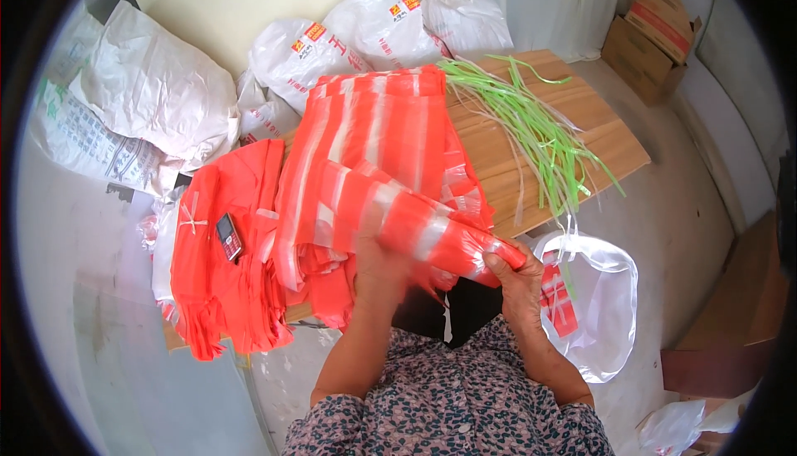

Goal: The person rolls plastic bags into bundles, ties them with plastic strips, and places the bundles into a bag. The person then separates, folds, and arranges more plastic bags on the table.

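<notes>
A folded bundle of red-and-white striped plastic bags [407, 219] slants down to the right in front of me. My right hand [516, 283] is closed round its gathered right end, with the thumb on top. My left hand [379, 272] is at the near side of the bundle, towards its left part; motion smears it and its fingers are partly hidden. Beneath and beyond the bundle lies a big stack of the same striped bags [378, 128]. To the left is a pile of plain red bags [224, 298], with a small mobile phone [229, 237] on top.
Green and clear plastic strips [544, 132] lie across the right of the wooden table [610, 145]. A white plastic bag [610, 323] with a tied red bundle inside stands at the lower right. Full white sacks [303, 62] line the back; cardboard boxes [652, 37] stand far right.
</notes>
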Motion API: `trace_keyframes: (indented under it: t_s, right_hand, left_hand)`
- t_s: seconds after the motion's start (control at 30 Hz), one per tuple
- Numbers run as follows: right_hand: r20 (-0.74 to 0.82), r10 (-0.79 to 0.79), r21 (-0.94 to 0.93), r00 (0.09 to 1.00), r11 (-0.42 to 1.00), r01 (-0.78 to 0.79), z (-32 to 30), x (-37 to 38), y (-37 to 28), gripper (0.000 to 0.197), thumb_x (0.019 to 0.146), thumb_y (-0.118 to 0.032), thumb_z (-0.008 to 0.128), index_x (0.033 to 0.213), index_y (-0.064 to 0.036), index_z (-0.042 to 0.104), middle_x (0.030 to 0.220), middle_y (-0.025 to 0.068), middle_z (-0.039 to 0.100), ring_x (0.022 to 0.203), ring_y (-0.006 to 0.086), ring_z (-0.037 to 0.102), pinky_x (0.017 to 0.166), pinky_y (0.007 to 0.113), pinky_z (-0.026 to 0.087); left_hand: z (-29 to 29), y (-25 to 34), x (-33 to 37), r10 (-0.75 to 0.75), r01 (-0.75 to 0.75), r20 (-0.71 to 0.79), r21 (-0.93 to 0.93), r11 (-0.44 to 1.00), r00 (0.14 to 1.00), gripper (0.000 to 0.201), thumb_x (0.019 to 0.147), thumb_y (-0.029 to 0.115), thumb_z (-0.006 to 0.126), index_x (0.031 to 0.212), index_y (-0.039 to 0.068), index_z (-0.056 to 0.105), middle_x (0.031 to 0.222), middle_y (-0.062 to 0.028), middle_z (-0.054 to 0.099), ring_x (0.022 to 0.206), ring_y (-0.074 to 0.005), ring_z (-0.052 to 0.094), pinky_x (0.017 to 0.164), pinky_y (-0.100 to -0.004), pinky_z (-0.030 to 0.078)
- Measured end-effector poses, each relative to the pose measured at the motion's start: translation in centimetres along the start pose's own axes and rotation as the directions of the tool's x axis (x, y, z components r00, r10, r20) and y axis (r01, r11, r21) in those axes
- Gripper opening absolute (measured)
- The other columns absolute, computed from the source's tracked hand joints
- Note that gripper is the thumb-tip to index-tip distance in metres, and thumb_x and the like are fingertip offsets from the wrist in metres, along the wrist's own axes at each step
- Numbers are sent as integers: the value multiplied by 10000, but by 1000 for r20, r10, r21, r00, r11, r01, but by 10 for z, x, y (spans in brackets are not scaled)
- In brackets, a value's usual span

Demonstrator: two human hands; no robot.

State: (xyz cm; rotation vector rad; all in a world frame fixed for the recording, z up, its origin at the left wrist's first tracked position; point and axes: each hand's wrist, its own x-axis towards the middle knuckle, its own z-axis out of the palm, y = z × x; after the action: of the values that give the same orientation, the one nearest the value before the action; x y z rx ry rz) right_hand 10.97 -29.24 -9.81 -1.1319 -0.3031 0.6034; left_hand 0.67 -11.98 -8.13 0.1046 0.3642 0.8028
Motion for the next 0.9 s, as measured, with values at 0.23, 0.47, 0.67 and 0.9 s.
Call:
trace_keyframes:
  t_s: [0.23,0.47,0.67,0.9]
  right_hand:
    - [57,-55,-75,997,995,59,2,0,-8,261,861,-172,699,1061,-12,646,911,17,659,862,93,572,851,256,453]
    - [-68,-97,-29,993,995,95,5,1,5,240,878,-214,681,991,-2,674,902,25,663,845,103,575,820,258,451]
    - [-102,31,91,994,996,-22,0,17,9,221,861,-166,691,999,5,672,930,58,686,834,131,618,809,276,495]
    - [-159,108,204,981,976,-75,29,36,12,273,907,-168,635,1091,32,623,984,72,655,836,136,589,782,282,490]
  left_hand:
    - [-10,44,3,183,-184,-39,-2,983,982,446,823,215,703,1207,39,561,1248,-125,584,1157,-312,537,1031,-531,396]
    - [-1,46,-7,196,-213,-162,-93,973,967,396,825,160,690,1183,43,567,1203,-109,603,1134,-296,545,1020,-489,419]
    - [8,48,-2,234,-241,-206,-9,970,950,359,851,152,676,1173,30,575,1205,-116,607,1128,-307,557,1012,-509,426]
    - [25,57,46,240,-236,-144,46,971,960,411,864,232,667,1205,39,541,1167,-104,590,1046,-279,574,947,-433,450]
